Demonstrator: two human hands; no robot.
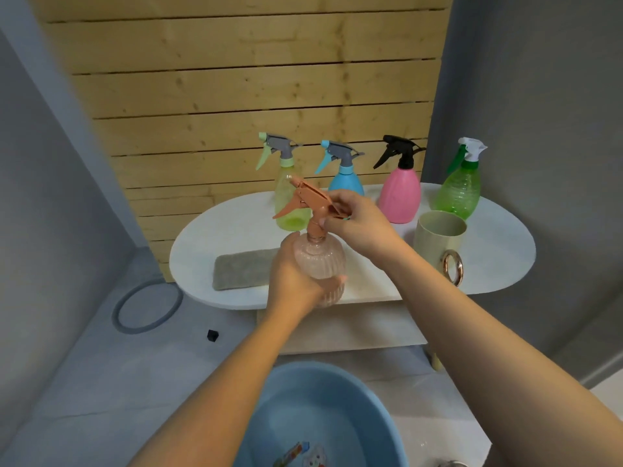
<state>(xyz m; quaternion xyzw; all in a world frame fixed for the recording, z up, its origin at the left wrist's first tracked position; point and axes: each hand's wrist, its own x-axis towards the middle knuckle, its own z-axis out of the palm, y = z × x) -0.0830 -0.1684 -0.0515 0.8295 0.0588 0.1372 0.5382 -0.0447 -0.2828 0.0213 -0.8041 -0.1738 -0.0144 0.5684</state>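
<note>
Obs.: translucent pale-pink ribbed plastic spray bottle (318, 256) held upright in the air, over the near edge of the white oval table (499, 251), not resting on it. Body bulbous with vertical ribs, narrowing to a short neck; liquid level cannot be told. Terracotta-orange plastic trigger head (310, 198) sits on the neck, nozzle and lever pointing left. Left grip (293, 281) clamped round the lower body, fingers wrapped about it. Right grip (357, 219) pinched on the rear of the trigger head, thumb at the collar. Row at the back of the table: yellow-green spray bottle (288, 203), blue spray bottle (345, 183), pink spray bottle (399, 197), green spray bottle (460, 192). Beige cup with gold ring handle (438, 241) at right, grey cloth pad (241, 267) at left. Blue plastic basin (296, 392) on the floor below the forearms
</note>
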